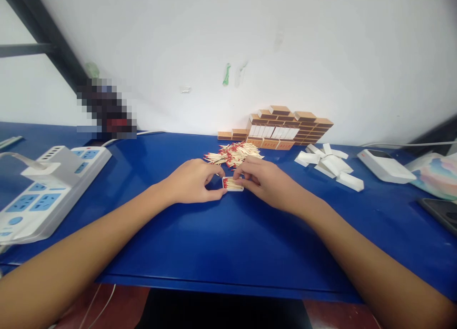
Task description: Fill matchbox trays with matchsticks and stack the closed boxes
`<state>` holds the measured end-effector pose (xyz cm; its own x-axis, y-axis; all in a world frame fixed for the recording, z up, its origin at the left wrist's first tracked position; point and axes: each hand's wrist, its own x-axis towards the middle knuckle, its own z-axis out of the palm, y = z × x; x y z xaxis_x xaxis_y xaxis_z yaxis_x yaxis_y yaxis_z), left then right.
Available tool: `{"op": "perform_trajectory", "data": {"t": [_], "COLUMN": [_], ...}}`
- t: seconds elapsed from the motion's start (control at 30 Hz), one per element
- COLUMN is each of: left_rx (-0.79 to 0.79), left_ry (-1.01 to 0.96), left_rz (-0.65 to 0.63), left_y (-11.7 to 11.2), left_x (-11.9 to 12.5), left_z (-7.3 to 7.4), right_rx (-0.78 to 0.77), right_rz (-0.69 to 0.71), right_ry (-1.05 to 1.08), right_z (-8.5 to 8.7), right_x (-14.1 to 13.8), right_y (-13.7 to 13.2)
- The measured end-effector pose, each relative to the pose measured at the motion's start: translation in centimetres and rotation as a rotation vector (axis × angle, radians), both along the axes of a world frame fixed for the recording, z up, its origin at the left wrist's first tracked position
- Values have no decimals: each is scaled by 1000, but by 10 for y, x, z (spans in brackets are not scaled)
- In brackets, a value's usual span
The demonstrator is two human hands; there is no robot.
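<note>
A small white matchbox tray (pixel 241 190) lies on the blue table in front of me, holding several matches (pixel 231 182) with red heads to the left. My left hand (pixel 193 181) has thumb and forefinger closed on the tray's left end. From the right, my right hand (pixel 262 179) reaches over the tray with its fingers pinched at the matches inside; the fingers partly hide the tray's right end. Just beyond both hands is a loose pile of red-headed matches (pixel 235 154).
Brown matchboxes (pixel 307 129) are stacked against the wall. To their right lie several white trays (pixel 332 164), a white device (pixel 387 167), a colourful pouch (pixel 437 174) and a dark phone (pixel 441 212). A power strip (pixel 53 191) with a plugged-in charger occupies the left.
</note>
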<state>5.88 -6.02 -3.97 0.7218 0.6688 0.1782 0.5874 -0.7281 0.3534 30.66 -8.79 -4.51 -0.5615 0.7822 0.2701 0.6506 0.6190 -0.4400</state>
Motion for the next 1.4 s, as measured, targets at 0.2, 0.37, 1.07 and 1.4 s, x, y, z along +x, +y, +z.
{"op": "perform_trajectory", "data": {"t": [0.2, 0.37, 1.07, 1.4], "left_rx": [9, 10, 24, 9], "left_ry": [-1, -4, -19, -16], "left_rz": [-7, -10, -13, -9], "left_y": [-1, -1, 0, 0], "left_x": [1, 0, -1, -1], "left_z": [1, 1, 3, 0], "right_rx": [34, 39, 3, -4], "right_rz": [-3, 6, -155, -180], "right_ry": [-6, -27, -127, -150], "right_z": [-2, -1, 4, -3], "right_x": [-5, -3, 21, 17], "right_y": [-4, -4, 17, 15]}}
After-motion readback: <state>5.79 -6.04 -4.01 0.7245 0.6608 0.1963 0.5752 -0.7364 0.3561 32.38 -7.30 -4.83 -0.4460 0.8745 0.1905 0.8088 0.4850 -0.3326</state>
